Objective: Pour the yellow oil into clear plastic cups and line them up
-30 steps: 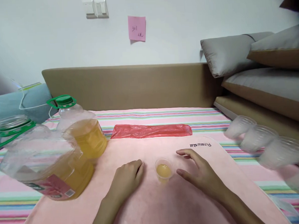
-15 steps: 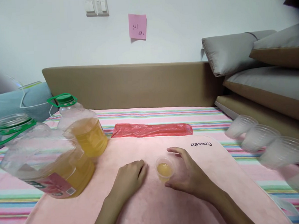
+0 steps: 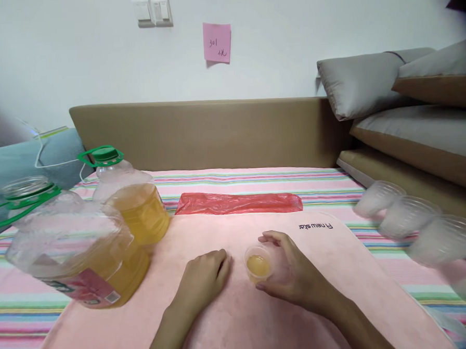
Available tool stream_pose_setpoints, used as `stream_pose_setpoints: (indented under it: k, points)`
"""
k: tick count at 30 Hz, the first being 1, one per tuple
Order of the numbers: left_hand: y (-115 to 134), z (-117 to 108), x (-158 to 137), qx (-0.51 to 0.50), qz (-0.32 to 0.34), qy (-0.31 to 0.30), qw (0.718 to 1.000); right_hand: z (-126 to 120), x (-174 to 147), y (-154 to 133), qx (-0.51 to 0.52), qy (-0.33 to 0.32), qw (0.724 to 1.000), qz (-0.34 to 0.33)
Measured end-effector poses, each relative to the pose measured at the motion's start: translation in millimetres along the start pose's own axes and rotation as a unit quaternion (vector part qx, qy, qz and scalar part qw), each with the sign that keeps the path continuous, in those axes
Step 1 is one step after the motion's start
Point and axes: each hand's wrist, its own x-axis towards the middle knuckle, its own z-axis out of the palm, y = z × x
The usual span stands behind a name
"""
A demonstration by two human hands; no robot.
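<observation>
Fingers of the right hand (image 3: 291,273) curl around a small clear cup (image 3: 257,263), thumb on the near side, fingertips on the far rim; grip looks light, and full closure cannot be told. Cup: holds yellow liquid, stands upright on a pink towel (image 3: 240,320), near its middle. Left hand (image 3: 203,280): flat on the towel just beside the cup, fingers together, holding nothing. Two large jugs (image 3: 103,238) of yellow liquid, green caps: left of the towel, well apart from the cup. Stack of empty clear cups (image 3: 411,222): at the right edge. Red plastic bag (image 3: 238,203): beyond the towel. Handling note: soft walls probably buckle under squeeze, so a gentle grip low on the wall and a level lift should avoid a spill.
</observation>
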Motion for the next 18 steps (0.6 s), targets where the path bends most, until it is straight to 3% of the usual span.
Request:
stream_pose_setpoints:
  k: [18]
  points:
    - [-2.3, 1.1, 0.9, -0.005, -0.004, -0.004, 1.0, 4.9, -0.4, 2.4, 0.001, 0.016, 1.0, -0.019]
